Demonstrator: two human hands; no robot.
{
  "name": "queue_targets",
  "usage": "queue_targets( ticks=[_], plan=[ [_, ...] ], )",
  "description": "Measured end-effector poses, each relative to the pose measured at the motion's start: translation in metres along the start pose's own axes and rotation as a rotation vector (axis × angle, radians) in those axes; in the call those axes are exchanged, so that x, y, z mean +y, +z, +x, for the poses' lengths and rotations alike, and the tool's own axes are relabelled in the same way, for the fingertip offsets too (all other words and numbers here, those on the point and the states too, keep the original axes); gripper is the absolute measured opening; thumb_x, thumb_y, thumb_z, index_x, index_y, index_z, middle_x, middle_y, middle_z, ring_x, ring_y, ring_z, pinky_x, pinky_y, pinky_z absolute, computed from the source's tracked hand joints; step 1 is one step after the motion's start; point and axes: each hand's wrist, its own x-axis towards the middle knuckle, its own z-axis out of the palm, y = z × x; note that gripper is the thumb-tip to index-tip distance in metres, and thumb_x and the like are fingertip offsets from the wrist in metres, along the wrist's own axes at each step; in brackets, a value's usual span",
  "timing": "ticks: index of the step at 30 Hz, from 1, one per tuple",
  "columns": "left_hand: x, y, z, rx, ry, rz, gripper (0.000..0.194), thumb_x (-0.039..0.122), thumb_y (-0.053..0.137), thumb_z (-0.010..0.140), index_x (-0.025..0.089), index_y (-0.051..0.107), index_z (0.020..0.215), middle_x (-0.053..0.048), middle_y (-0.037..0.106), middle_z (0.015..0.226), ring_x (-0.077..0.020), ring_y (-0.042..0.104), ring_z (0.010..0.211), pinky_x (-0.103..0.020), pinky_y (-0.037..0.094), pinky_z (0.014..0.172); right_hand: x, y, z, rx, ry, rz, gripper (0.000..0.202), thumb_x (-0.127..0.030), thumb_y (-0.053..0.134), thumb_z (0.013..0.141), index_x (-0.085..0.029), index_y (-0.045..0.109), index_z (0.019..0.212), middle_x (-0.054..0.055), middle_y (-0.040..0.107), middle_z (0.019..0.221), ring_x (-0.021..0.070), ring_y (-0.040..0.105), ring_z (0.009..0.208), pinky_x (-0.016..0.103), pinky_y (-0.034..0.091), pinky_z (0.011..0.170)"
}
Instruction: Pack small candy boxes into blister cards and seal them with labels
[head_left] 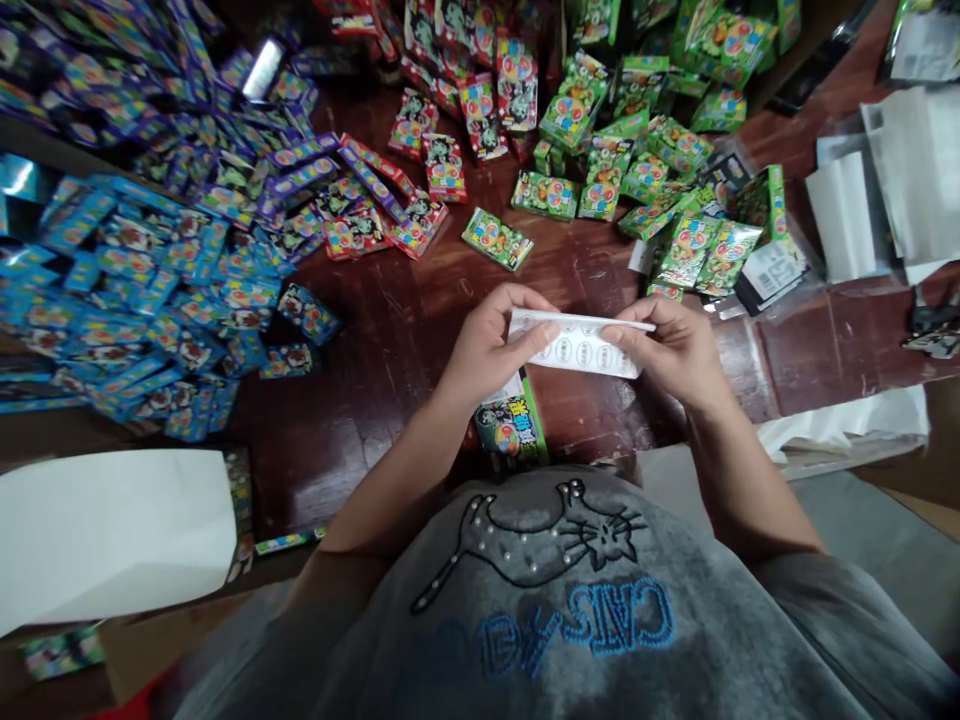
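A white sheet of round stickers [583, 352], printed with rows of small circles, is stretched between my two hands above the table. My left hand [501, 340] pinches its left end, thumb on the printed face. On the other end, my right hand [667, 345] grips with thumb and fingers, and the sheet's upper edge looks folded over. Below the sheet, close to my body, lies a green and black packet [514, 425], partly covered by my left arm and the sheet. A single green candy box [497, 239] lies on the table just beyond my left hand.
Blue boxes [165, 300] and purple boxes [217, 130] are heaped at left. Red boxes [442, 165] lie at the back, green boxes [600, 175] right of them. Clear plastic bags [847, 215] are at right on the dark red table [337, 400]. White paper [112, 530] sits front left.
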Motion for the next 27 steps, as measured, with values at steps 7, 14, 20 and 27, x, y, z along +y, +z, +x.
queue_targets(
  ticks=[7,14,20,27],
  plan=[
    [-0.006,0.015,0.003,0.091,-0.077,-0.082,0.034,0.050,0.090,0.078,0.021,0.072,0.080,0.002,0.071,0.072,-0.0101,0.058,0.063,-0.023,0.049,0.059,0.012,-0.004,-0.008,0.025,0.054,0.037,0.061,-0.081,0.077,0.083,-0.023,0.069,0.069,-0.001,0.064,0.064,0.0123,0.051,0.058,0.028,0.040,0.055],
    [-0.015,0.020,0.004,-0.004,-0.189,-0.223,0.038,0.050,0.089,0.077,0.023,0.076,0.102,-0.001,0.079,0.091,-0.0131,0.069,0.074,-0.028,0.058,0.069,0.026,-0.015,-0.012,0.106,0.047,0.113,0.039,-0.061,0.093,0.078,-0.027,0.079,0.091,0.000,0.077,0.084,0.0153,0.064,0.069,0.030,0.052,0.065],
    [-0.022,0.021,0.009,0.111,-0.058,-0.012,0.038,0.061,0.079,0.089,0.024,0.069,0.087,0.001,0.071,0.077,-0.0133,0.061,0.066,-0.027,0.048,0.060,0.027,-0.011,-0.016,0.166,0.049,0.037,0.053,-0.075,0.082,0.083,-0.025,0.068,0.077,-0.001,0.065,0.071,0.0135,0.053,0.062,0.029,0.044,0.060],
    [-0.005,0.029,-0.006,0.161,0.313,0.778,0.022,0.044,0.079,0.099,0.024,0.077,0.107,-0.009,0.080,0.112,-0.0278,0.069,0.104,-0.043,0.050,0.096,0.047,-0.022,-0.009,0.199,0.013,-0.382,0.077,-0.096,0.057,0.085,-0.025,0.047,0.060,0.000,0.050,0.058,0.0136,0.042,0.056,0.031,0.030,0.058]
  ],
)
